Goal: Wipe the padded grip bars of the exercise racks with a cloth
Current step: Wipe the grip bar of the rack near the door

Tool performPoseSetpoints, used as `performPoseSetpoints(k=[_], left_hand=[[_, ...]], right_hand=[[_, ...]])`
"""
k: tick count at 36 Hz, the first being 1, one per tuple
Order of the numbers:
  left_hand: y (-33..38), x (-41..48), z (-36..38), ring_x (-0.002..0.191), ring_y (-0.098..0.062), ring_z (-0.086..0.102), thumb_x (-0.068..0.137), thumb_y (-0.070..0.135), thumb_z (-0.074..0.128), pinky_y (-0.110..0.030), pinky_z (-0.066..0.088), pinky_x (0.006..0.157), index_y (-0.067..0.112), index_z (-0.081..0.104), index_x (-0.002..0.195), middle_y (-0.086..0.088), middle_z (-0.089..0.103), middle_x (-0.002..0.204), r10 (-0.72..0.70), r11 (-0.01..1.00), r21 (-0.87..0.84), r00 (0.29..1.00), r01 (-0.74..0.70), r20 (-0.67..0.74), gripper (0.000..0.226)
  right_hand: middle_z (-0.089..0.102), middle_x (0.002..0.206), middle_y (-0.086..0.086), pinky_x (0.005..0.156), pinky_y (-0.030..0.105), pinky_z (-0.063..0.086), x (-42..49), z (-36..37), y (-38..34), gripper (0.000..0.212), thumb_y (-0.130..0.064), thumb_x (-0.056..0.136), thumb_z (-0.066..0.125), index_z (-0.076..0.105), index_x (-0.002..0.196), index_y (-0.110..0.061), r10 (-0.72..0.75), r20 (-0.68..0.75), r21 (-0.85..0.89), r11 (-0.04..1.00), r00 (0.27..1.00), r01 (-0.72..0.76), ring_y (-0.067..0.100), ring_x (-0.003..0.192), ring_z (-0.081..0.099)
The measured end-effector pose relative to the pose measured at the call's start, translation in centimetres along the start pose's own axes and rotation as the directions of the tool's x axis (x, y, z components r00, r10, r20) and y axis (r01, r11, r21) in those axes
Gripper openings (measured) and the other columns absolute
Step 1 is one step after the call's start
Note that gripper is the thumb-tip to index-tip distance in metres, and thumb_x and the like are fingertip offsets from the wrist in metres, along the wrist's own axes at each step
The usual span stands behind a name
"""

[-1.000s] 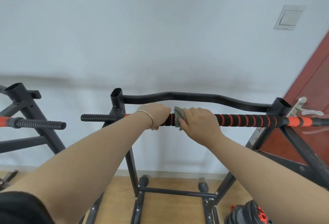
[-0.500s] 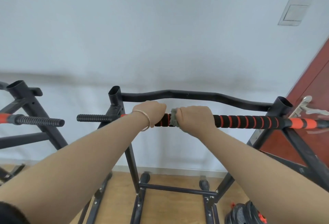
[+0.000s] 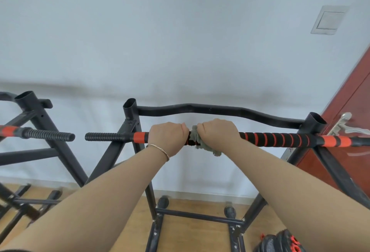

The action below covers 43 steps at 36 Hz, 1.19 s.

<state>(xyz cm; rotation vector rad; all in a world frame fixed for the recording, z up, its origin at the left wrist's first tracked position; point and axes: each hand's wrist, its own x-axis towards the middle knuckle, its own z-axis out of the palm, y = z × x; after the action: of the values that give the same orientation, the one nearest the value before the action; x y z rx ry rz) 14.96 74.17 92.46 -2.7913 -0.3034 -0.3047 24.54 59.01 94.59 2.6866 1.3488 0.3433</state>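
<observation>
A black rack carries a horizontal padded grip bar (image 3: 276, 139) with black foam and orange spiral stripes. My left hand (image 3: 168, 136) grips the bar bare, just right of an orange band. Right beside it, my right hand (image 3: 218, 132) is wrapped around the bar with a grey cloth (image 3: 202, 145) bunched under the palm; a corner of the cloth hangs below the bar. The two fists almost touch. A ribbed black end grip (image 3: 104, 137) sticks out to the left of the rack's upright.
A wavy black upper bar (image 3: 216, 111) runs behind my hands. A second rack (image 3: 42, 134) stands at the left with its own ribbed grip. A red door with a metal handle (image 3: 344, 125) is at the right; weight plates (image 3: 280, 241) lie on the wooden floor.
My right hand with the cloth slid left along the bar toward my left hand and rolled over it, so a cloth corner now hangs below. The left hand kept its grip.
</observation>
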Motion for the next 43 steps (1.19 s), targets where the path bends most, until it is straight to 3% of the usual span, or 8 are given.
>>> performPoseSetpoints(k=[4,8,12,20,27,31,34,43], left_hand=[[-0.1,0.3,-0.2,0.043,-0.017,0.033,0.078,0.011,0.060,-0.029,0.035,0.048,0.018,0.040,0.081,0.002,0.038,0.054,0.002,1.000,0.004,0.999,-0.002,0.036,0.021],[-0.6,0.9,-0.5,0.047,-0.016,0.037,0.077,0.010,0.062,-0.029,0.034,0.048,0.021,0.037,0.081,0.003,0.042,0.057,0.025,1.000,-0.001,0.996,-0.025,0.084,0.027],[-0.5,1.2,-0.4,0.047,-0.015,0.041,0.076,0.012,0.063,-0.031,0.039,0.048,0.022,0.039,0.082,0.003,0.044,0.057,0.015,1.000,0.000,0.994,-0.016,0.109,0.027],[-0.6,2.1,-1.3,0.054,-0.015,0.037,0.081,0.007,0.057,-0.031,0.043,0.051,0.019,0.031,0.075,0.001,0.043,0.065,0.038,0.997,-0.076,0.992,-0.029,0.121,0.029],[0.8,4.5,-2.1,0.050,-0.022,0.067,0.091,0.026,0.026,-0.029,0.047,0.059,0.012,0.054,0.081,-0.008,0.072,0.061,-0.051,0.802,-0.498,0.869,0.329,0.492,0.032],[0.8,4.7,-1.9,0.057,-0.023,0.069,0.093,0.016,0.032,-0.034,0.055,0.062,0.015,0.049,0.082,-0.008,0.069,0.064,0.021,0.878,-0.437,0.895,0.197,0.445,0.020],[0.9,4.1,-1.8,0.058,-0.016,0.055,0.084,0.002,0.052,-0.031,0.042,0.048,0.020,0.035,0.079,-0.001,0.053,0.070,0.076,0.975,-0.222,0.942,-0.002,0.326,0.025],[1.4,2.7,-1.7,0.055,-0.016,0.036,0.083,0.008,0.060,-0.034,0.041,0.055,0.020,0.036,0.086,0.002,0.038,0.068,0.049,0.997,-0.069,0.986,-0.038,0.161,0.027]], right_hand=[[0.056,0.071,0.001,0.052,0.034,0.039,-4.0,2.2,1.5,0.036,-0.030,0.104,0.033,0.062,0.089,-0.014,-0.175,-0.306,-0.117,0.982,0.936,0.145,0.021,0.059,0.051],[0.060,0.068,0.009,0.048,0.034,0.050,-4.4,1.3,3.6,0.013,-0.009,0.070,0.074,0.067,0.079,-0.003,-0.163,-0.466,-0.174,0.981,0.870,0.090,0.026,0.057,0.059],[0.065,0.075,0.012,0.052,0.040,0.055,-4.0,-0.8,4.6,0.013,0.000,0.076,0.074,0.066,0.086,0.001,-0.021,-0.436,0.029,0.999,0.900,0.037,0.033,0.067,0.065],[0.061,0.092,-0.017,0.071,0.030,0.048,-4.1,1.2,3.5,0.045,-0.062,0.093,0.024,0.060,0.099,-0.036,0.017,-0.147,0.390,0.920,0.989,0.042,0.008,0.083,0.056],[0.063,0.082,-0.002,0.058,0.036,0.046,-4.0,2.1,2.5,0.055,-0.056,0.102,0.022,0.062,0.123,-0.027,-0.060,-0.305,0.040,0.996,0.951,0.075,0.023,0.064,0.056],[0.048,0.063,-0.006,0.046,0.028,0.034,-3.0,2.0,2.4,0.044,-0.056,0.100,0.032,0.061,0.102,-0.024,-0.060,-0.305,-0.015,0.998,0.950,0.059,0.021,0.049,0.047],[0.031,0.064,-0.008,0.041,0.024,0.035,-2.2,1.6,2.9,0.027,-0.037,0.084,0.073,0.060,0.101,-0.022,-0.194,-0.175,-0.098,0.979,0.965,0.178,0.019,0.046,0.039],[0.055,0.072,0.000,0.060,0.033,0.040,2.6,-0.1,3.7,0.040,-0.027,0.104,0.029,0.053,0.075,-0.016,0.050,0.345,0.293,0.943,0.937,-0.158,0.021,0.072,0.055]])
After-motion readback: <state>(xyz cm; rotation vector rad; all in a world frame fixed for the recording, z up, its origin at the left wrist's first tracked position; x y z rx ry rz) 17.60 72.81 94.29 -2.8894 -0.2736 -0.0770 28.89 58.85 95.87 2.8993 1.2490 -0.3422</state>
